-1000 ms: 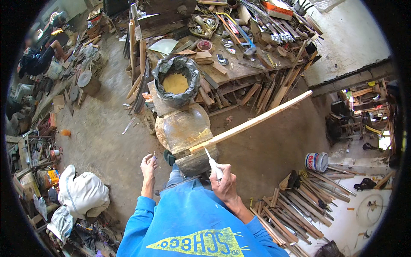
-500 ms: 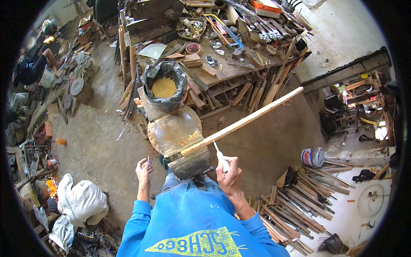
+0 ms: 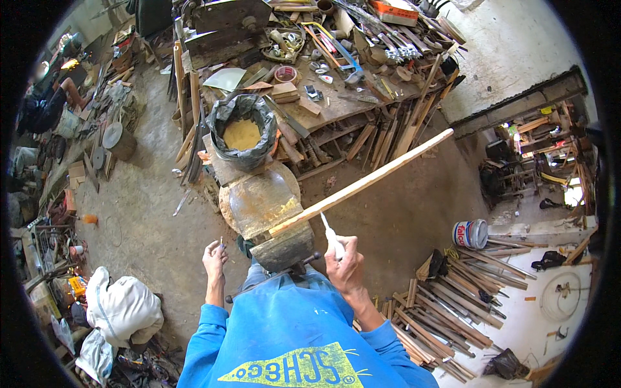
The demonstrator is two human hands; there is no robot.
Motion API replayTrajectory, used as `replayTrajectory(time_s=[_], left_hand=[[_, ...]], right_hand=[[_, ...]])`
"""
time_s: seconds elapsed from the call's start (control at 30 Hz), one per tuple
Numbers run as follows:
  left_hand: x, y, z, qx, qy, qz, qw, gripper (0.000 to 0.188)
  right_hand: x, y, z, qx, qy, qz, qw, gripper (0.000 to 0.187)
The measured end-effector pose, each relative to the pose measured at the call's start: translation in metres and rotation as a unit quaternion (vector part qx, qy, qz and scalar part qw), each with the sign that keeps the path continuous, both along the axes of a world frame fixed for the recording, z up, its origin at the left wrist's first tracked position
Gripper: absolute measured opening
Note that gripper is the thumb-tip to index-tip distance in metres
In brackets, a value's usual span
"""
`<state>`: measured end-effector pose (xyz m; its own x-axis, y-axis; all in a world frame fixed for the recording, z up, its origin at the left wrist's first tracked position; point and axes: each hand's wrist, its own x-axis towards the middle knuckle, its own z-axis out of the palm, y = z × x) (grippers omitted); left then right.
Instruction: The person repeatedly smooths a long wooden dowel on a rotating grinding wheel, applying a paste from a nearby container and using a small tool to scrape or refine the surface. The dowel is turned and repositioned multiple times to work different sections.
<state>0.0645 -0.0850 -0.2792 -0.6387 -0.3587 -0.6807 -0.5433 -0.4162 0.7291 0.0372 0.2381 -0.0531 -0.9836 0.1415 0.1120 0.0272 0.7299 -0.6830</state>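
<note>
A long pale wooden stick [image 3: 362, 184] slants up to the right, its near end lying between the jaws of a bench vise [image 3: 284, 250] in front of me. My right hand [image 3: 346, 265] is wrapped round a white squeeze bottle [image 3: 334, 240]. The bottle's thin pointed nozzle reaches the stick's lower side near the vise; whether it touches I cannot tell. Left of the vise, my left hand [image 3: 215, 262] is raised with its fingers pinched on something small, too small to name.
Beyond the vise stands a black-bag-lined bucket [image 3: 242, 129] of yellowish powder. A cluttered workbench [image 3: 343, 107] lies behind it. Right are a paint bucket [image 3: 470, 234] and many wooden lengths [image 3: 453, 297]; lower left, a white sack [image 3: 123, 307]. Another person [image 3: 48, 103] works far left, near sparks.
The whole view has shifted slightly. Both hands, the bottle and the stick keep nearly the same places relative to each other.
</note>
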Motion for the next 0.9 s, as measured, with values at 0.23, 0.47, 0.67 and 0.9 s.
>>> replayTrajectory(time_s=[0.23, 0.47, 0.67, 0.9], left_hand=[[0.008, -0.002, 0.0, -0.01, -0.013, 0.011, 1.0, 0.036], [0.014, -0.007, -0.01, 0.01, -0.01, 0.016, 1.0, 0.031], [0.015, -0.008, -0.022, 0.023, -0.005, 0.025, 0.999, 0.034], [0.022, -0.003, -0.034, 0.041, -0.039, 0.042, 0.997, 0.034]], right_hand=[[0.005, -0.014, -0.004, -0.043, -0.01, -0.015, 0.999, 0.02], [-0.004, -0.007, 0.0, -0.041, 0.003, -0.004, 0.999, 0.022], [-0.027, 0.029, -0.006, -0.05, 0.063, -0.113, 0.99, 0.023], [-0.024, 0.07, -0.007, -0.065, -0.01, -0.02, 0.998, 0.027]])
